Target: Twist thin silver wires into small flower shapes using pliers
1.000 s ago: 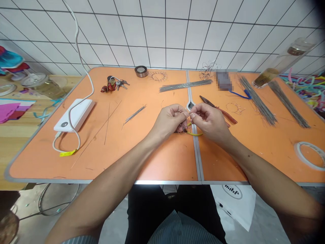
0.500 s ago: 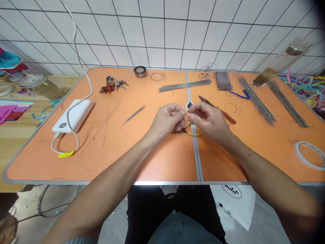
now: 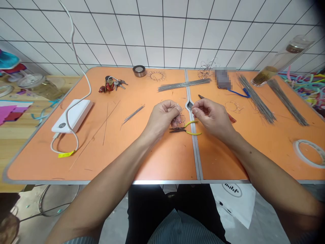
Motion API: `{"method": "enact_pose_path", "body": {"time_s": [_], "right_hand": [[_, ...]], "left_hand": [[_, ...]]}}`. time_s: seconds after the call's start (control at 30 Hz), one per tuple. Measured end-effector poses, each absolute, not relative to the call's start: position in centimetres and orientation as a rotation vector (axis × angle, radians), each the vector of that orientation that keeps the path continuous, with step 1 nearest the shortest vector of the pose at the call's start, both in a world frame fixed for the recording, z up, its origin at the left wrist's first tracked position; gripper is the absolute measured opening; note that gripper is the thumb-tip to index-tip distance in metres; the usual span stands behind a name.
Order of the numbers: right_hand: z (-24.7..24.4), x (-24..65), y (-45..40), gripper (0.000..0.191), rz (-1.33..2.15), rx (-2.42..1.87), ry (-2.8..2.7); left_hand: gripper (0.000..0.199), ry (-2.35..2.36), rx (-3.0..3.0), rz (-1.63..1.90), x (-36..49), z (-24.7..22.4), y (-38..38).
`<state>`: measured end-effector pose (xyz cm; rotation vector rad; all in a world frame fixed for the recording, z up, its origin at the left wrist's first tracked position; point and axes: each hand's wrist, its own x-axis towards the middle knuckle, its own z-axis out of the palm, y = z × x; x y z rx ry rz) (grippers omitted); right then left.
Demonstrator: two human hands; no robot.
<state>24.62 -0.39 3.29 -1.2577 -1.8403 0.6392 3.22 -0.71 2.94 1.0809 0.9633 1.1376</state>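
My left hand (image 3: 164,117) is closed on a small ring of bent thin wire (image 3: 180,119), its loops showing past the fingertips. To the right, my right hand (image 3: 210,115) is pinched closed, apart from the left; anything between its fingertips is too small to name. Below the hands lie yellow-handled pliers (image 3: 189,130), jaws pointing left. Partly hidden under my right hand is a second pair of pliers with red handles (image 3: 232,118). Another wire ring (image 3: 234,107) lies right of that hand.
Bundles of straight wire (image 3: 184,85) lie at the back and right (image 3: 256,100). A short wire bundle (image 3: 133,114), keys (image 3: 113,84), tape roll (image 3: 139,71) and white power bank (image 3: 72,116) are leftward. A glass tube (image 3: 279,62) and white ring (image 3: 308,154) are at right.
My hands have moved apart, the left one slightly leftward with the wire ring and the right one slightly rightward. More of the yellow-handled pliers shows; my right hand covers more of the red-handled pair.
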Motion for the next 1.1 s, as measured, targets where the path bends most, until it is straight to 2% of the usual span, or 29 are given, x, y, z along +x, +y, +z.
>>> {"method": "enact_pose_path", "body": {"time_s": [0.17,0.4,0.53,0.73,0.9,1.1], "right_hand": [[2.8,25.4,0.6,0.011,0.612,-1.293,-1.802],[2.5,25.1,0.7,0.011,0.795,-1.289,-1.768],[2.3,24.5,0.6,0.011,0.582,-1.346,-2.025],[2.4,21.6,1.1,0.023,0.327,-1.315,-2.583],[3.5,18.5,3.7,0.025,0.014,-1.363,-2.751],[3.0,16.1,7.3,0.029,-0.075,-1.338,-2.846]], "left_hand": [[0.032,0.891,1.080,0.960,3.0,3.4,-0.8],[0.025,0.998,0.923,1.091,2.1,3.3,0.5],[0.031,1.035,0.877,1.222,0.8,3.9,1.2],[0.032,1.079,0.828,1.373,-0.7,4.4,2.2],[0.028,1.072,0.786,1.478,-1.9,4.4,3.1],[0.024,1.095,0.745,1.493,-2.4,4.4,3.5]]}}
